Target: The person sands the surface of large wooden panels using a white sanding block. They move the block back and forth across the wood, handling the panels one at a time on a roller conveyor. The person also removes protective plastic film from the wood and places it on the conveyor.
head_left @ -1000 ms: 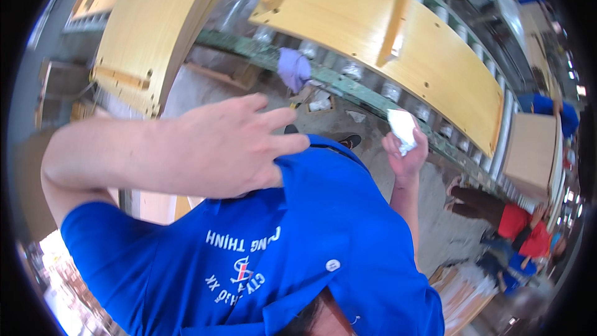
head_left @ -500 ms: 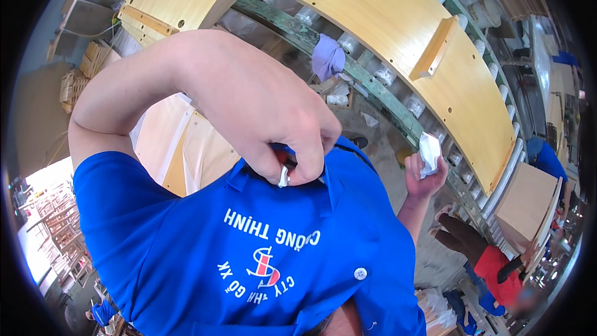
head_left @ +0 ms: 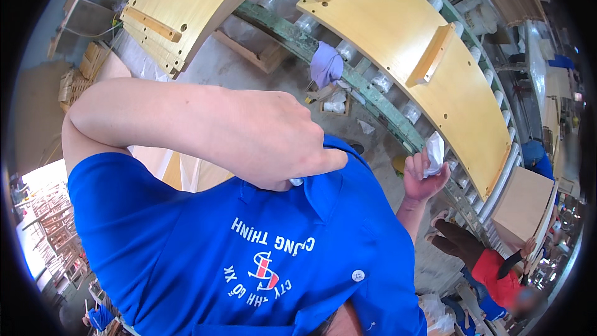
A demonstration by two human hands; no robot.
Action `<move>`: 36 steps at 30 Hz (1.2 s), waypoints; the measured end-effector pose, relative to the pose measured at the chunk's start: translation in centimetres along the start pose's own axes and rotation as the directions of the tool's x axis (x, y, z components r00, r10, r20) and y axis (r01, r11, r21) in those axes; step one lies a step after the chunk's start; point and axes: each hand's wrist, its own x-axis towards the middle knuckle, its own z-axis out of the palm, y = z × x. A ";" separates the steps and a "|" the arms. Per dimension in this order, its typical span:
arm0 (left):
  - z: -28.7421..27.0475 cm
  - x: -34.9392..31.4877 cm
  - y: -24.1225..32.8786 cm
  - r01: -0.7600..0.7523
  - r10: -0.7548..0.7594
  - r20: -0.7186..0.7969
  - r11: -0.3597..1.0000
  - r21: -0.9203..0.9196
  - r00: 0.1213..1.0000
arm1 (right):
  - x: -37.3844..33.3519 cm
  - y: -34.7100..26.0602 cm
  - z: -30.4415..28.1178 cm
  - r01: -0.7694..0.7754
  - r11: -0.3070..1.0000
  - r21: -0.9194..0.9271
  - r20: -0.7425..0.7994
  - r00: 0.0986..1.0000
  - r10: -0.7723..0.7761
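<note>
My left hand [head_left: 273,137] is bent in front of my chest at the collar of the blue shirt [head_left: 205,249]. Its fingers are closed, and a small white crumpled scrap [head_left: 296,182] peeks out under them; most of it is hidden. Off to the right, my right hand [head_left: 423,177] is raised, its fingers curled around a white, folded, paper-like piece [head_left: 434,152]. This hand is close to the near edge of a pale curved wooden panel [head_left: 398,37], which lies on a roller conveyor [head_left: 298,40] and carries wooden cleats.
Another curved wooden panel [head_left: 186,0] stands at the upper left. A purple cloth [head_left: 326,65] hangs on the conveyor's green rail. At right, a person in red [head_left: 494,274] is beside a large brown box [head_left: 522,202]. Stacked wooden parts [head_left: 59,218] fill the far left.
My left forearm has dropped lower and levelled out, and the fingers have turned, hiding more of the white scrap. My right hand has shifted only slightly, still holding its white piece.
</note>
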 end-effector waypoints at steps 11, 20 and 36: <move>1.6 2.9 -3.3 -0.477 0.440 -0.205 0.701 -0.530 0.874 | 1.0 -1.8 -1.9 -0.040 0.972 0.233 -0.266 0.958 0.103; -3.8 19.8 -15.6 -0.381 -0.409 -0.498 0.335 -0.861 0.764 | 4.4 -5.6 -7.5 0.074 0.986 0.150 -0.302 0.953 -0.025; -4.7 40.4 -27.3 0.747 -0.457 -0.862 0.647 -0.152 0.220 | 23.9 -11.1 -15.8 0.158 0.951 -0.264 -0.492 0.826 -0.274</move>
